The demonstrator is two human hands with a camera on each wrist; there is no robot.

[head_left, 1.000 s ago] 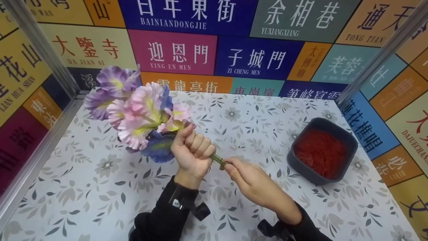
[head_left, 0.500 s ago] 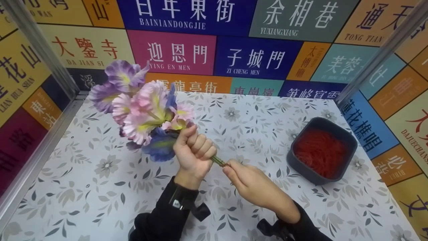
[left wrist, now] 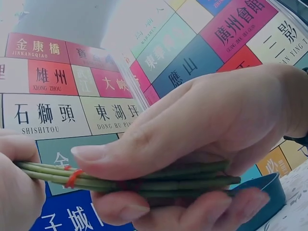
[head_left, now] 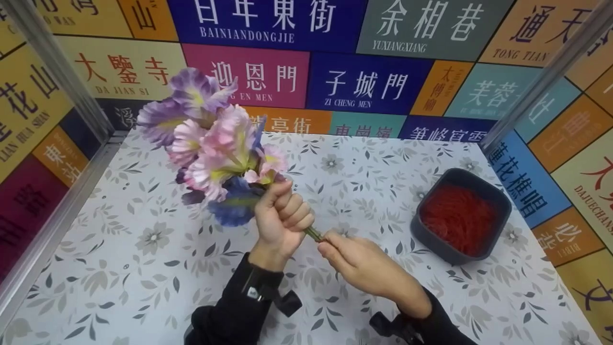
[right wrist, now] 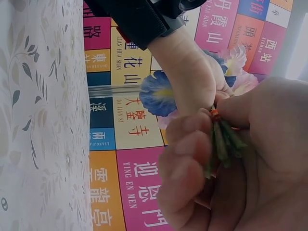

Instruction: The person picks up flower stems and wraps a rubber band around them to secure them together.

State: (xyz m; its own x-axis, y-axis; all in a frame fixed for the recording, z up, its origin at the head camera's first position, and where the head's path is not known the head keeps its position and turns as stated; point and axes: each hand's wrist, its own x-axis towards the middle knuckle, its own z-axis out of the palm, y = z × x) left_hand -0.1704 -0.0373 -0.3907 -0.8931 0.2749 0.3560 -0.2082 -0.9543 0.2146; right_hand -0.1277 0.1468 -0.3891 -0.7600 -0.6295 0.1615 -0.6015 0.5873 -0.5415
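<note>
My left hand (head_left: 285, 220) grips the stems of a bunch of artificial flowers just below the blooms (head_left: 222, 148), which are pink, purple and blue and tilt up to the left in the head view. Lower down, my right hand (head_left: 361, 263) pinches the stem ends between thumb and fingers. The left wrist view shows the green stems (left wrist: 192, 178) lying along the right hand's fingers (left wrist: 178, 120). A red band (left wrist: 73, 178) wraps them between the two hands. Cut stem ends (right wrist: 224, 144) poke into the right palm in the right wrist view, the band (right wrist: 214, 114) right at its fingertips.
A dark grey square tub (head_left: 500, 211) holding a pile of red bands (head_left: 459, 215) stands at the right on the leaf-patterned table (head_left: 158, 282). Panels with coloured place-name signs (head_left: 371, 81) rise behind and on both sides, with metal posts (head_left: 541, 72) at the corners.
The blooms have swung up and to the right. My left hand has shifted slightly right and still grips the stems, while the right hand keeps hold of their ends.
</note>
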